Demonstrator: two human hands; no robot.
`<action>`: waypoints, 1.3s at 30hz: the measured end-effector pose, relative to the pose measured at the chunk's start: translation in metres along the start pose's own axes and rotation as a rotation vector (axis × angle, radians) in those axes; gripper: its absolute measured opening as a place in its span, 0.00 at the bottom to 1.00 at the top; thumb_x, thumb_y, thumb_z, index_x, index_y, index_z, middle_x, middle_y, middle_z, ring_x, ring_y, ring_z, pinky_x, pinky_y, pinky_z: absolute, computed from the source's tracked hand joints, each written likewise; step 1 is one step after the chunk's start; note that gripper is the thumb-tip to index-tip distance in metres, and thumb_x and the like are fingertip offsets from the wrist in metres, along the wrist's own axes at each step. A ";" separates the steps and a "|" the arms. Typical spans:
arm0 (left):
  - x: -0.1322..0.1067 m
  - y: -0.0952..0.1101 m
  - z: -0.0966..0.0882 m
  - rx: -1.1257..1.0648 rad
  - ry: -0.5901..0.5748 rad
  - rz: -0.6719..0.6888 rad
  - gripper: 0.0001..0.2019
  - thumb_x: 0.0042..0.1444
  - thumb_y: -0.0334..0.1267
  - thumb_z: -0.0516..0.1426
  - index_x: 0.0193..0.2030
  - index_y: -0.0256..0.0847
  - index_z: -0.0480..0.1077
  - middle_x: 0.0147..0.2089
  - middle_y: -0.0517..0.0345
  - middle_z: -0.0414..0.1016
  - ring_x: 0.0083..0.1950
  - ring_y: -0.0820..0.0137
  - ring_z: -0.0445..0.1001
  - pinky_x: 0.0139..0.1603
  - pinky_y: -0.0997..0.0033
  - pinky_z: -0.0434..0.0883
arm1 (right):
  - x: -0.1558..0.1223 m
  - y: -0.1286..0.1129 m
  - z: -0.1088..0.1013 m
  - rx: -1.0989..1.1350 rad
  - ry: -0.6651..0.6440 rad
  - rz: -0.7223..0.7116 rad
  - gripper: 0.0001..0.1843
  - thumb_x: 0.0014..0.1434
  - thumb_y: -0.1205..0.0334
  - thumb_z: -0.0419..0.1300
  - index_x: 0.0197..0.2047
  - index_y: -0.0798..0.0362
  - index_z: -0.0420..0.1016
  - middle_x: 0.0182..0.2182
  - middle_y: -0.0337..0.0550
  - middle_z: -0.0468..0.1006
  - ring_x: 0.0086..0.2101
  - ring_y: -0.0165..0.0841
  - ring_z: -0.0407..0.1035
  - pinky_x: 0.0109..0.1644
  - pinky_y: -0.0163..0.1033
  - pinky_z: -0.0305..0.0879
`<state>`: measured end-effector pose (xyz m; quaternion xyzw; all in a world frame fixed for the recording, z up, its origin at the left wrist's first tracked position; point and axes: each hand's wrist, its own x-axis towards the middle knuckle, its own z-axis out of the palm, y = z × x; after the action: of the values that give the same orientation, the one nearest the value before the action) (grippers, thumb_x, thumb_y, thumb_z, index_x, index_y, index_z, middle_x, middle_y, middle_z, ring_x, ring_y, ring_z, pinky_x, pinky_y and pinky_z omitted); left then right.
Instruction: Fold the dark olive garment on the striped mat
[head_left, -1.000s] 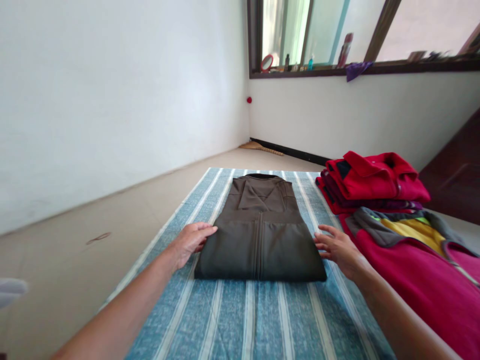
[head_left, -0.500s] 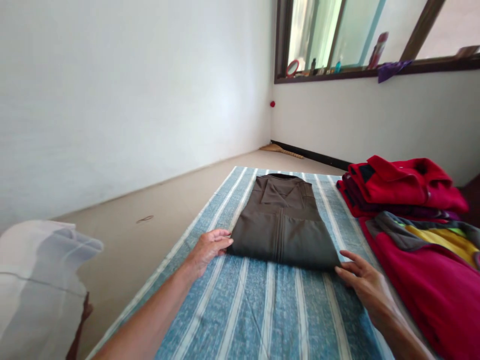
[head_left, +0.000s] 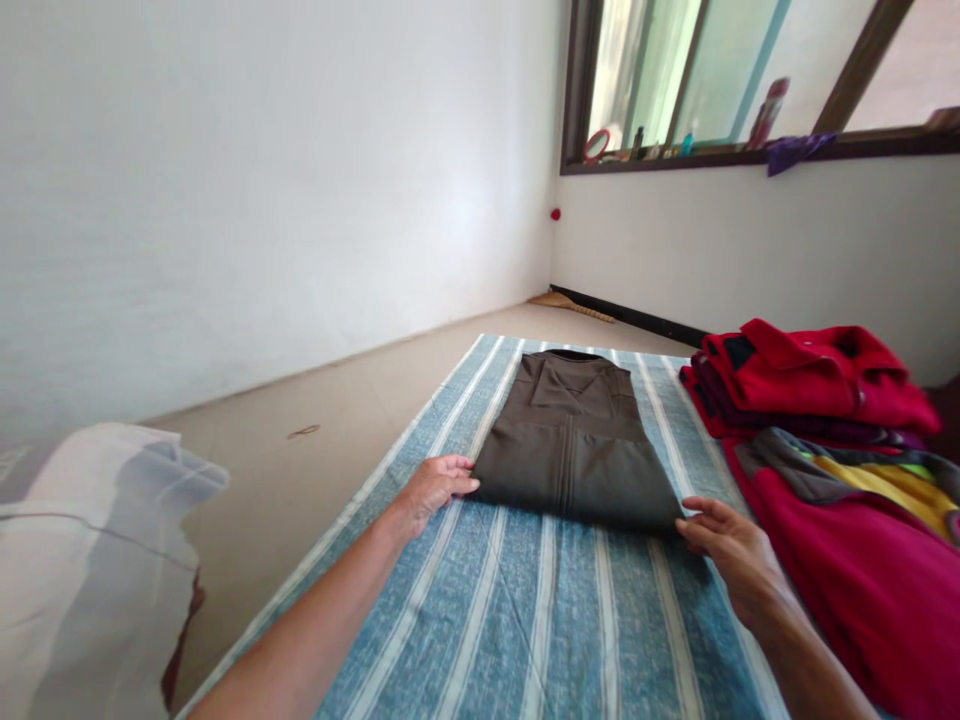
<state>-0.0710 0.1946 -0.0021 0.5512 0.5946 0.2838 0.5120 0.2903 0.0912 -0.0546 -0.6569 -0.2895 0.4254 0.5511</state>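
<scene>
Nearest, on the blue-and-white striped woven mat (head_left: 525, 620), the left hand (head_left: 433, 485) lies almost flat, fingers lightly curled, tips against the near-left corner of the folded dark olive-brown zip-front garment (head_left: 577, 465), gripping nothing; the right hand (head_left: 731, 560) is half open, thumb and fingertips at the near-right corner, and whether they pinch the fold I cannot tell; the garment lies mid-mat between both hands. An uneven pull from one corner would probably skew or open the fold; a sideways drag could push it against the magenta fleece garment (head_left: 862, 570) just beside, or farther on disturb the stack of folded red clothes (head_left: 817, 375).
</scene>
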 end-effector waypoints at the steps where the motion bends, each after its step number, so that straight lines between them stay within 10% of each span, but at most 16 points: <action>1: 0.001 0.000 0.000 0.010 0.003 -0.005 0.24 0.36 0.44 0.62 0.43 0.38 0.71 0.36 0.56 0.78 0.34 0.64 0.71 0.32 0.70 0.59 | 0.001 0.001 0.000 -0.019 0.007 0.011 0.28 0.31 0.54 0.69 0.38 0.54 0.71 0.20 0.33 0.73 0.24 0.29 0.64 0.30 0.35 0.60; 19: -0.002 -0.017 0.008 -0.008 -0.009 0.281 0.30 0.38 0.38 0.65 0.53 0.44 0.68 0.40 0.53 0.79 0.42 0.55 0.76 0.48 0.59 0.68 | 0.003 0.007 -0.002 -0.009 0.030 0.005 0.21 0.32 0.57 0.70 0.32 0.53 0.74 0.22 0.36 0.76 0.24 0.31 0.68 0.29 0.36 0.63; 39: 0.008 -0.006 0.010 -0.233 -0.116 0.225 0.28 0.39 0.41 0.66 0.51 0.48 0.71 0.45 0.54 0.79 0.57 0.50 0.70 0.56 0.56 0.65 | 0.007 0.006 0.000 -0.026 0.114 -0.019 0.20 0.32 0.55 0.72 0.30 0.54 0.75 0.22 0.36 0.75 0.25 0.31 0.69 0.29 0.35 0.65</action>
<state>-0.0626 0.1985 -0.0126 0.5667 0.4616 0.3740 0.5708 0.2930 0.0957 -0.0620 -0.6845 -0.2693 0.3781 0.5621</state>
